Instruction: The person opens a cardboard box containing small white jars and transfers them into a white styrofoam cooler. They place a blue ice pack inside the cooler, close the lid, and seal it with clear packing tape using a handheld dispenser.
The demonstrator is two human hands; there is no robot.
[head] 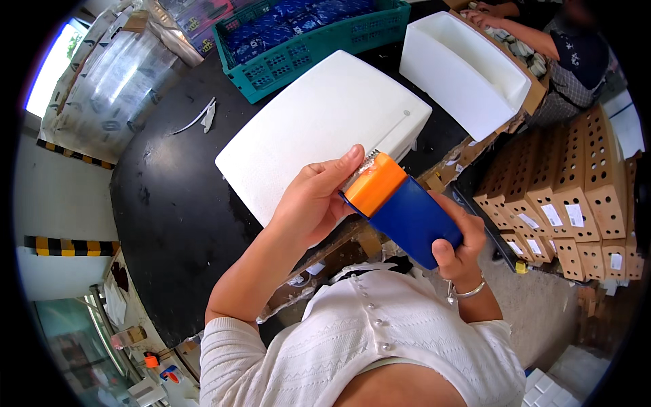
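Observation:
A blue and orange handheld tape dispenser (391,203) with a toothed metal edge is held above the near side of the black table. My right hand (460,244) grips its blue body from the lower right. At its orange end, my left hand (323,196) has thumb and fingers on the part beside the serrated blade, where crumpled clear tape shows. Behind the hands, a white foam box (325,117), its broad top face unbroken, lies on the table; whether that face is a lid cannot be told.
A teal plastic crate (305,61) of blue packets stands at the back. An open white foam box (457,76) is at the right, beside a co-worker's hands (485,18) over a carton. Punched cardboard boxes (559,188) are stacked right. A white strip (196,117) lies on the black table (163,203).

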